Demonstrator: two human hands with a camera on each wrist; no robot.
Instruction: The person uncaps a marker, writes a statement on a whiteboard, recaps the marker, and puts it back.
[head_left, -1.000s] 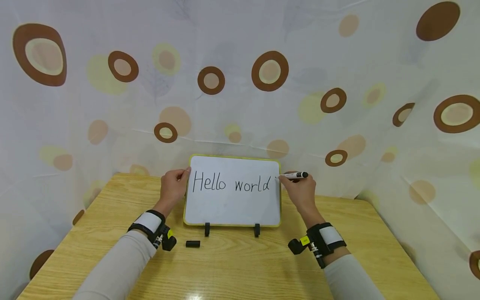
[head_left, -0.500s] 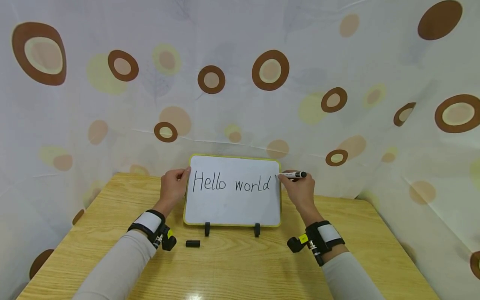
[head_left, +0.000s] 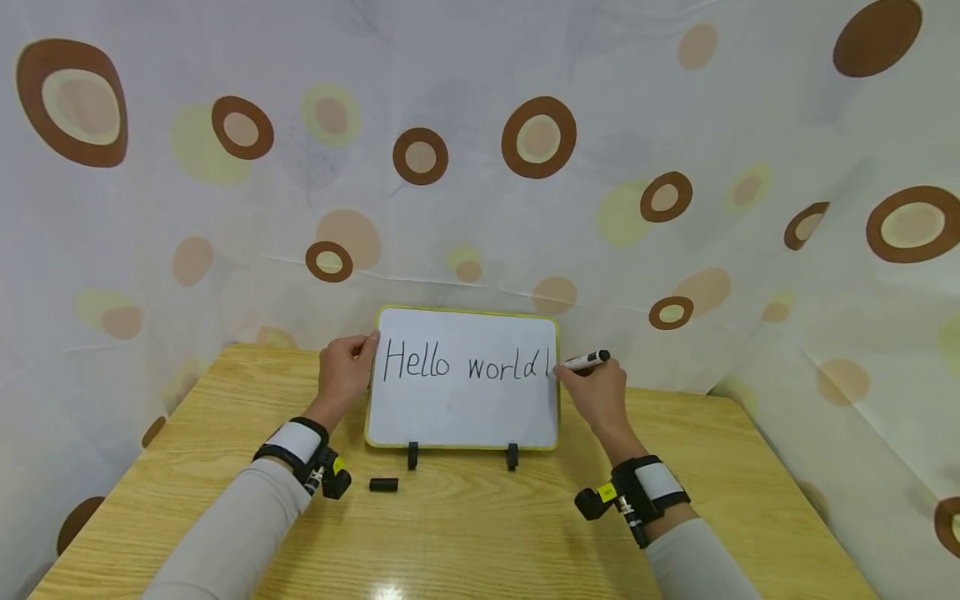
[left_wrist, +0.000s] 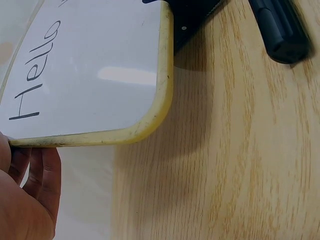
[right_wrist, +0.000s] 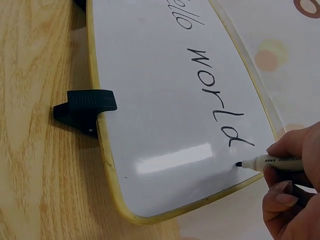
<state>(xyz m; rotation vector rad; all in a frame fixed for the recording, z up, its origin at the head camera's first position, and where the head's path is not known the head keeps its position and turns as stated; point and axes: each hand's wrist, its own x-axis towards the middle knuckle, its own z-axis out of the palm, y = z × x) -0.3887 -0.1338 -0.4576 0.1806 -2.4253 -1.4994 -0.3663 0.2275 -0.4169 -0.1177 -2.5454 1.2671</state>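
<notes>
A whiteboard [head_left: 461, 417] with a yellow frame leans upright on a black stand, with "Hello world" handwritten across it and a vertical stroke after the "d". My left hand [head_left: 347, 371] grips the board's left edge; in the left wrist view its fingers [left_wrist: 47, 175] reach behind the frame. At the right edge, my right hand [head_left: 600, 392] pinches an uncapped white marker [right_wrist: 282, 163] between thumb and fingers. Its black tip is at the board's surface, just past "world". The marker's black end points away to the right in the head view.
A black marker cap [head_left: 384, 485] lies on the wooden table [head_left: 480, 542], in front of the board's left part. Two black stand feet [head_left: 413, 455] project under the lower frame. Behind the table hangs a pale curtain [head_left: 465, 67] with brown ovals.
My right hand has moved down slightly with the marker, which now slants more. A dark vertical stroke has appeared after "world". My left hand keeps its grip on the board.
</notes>
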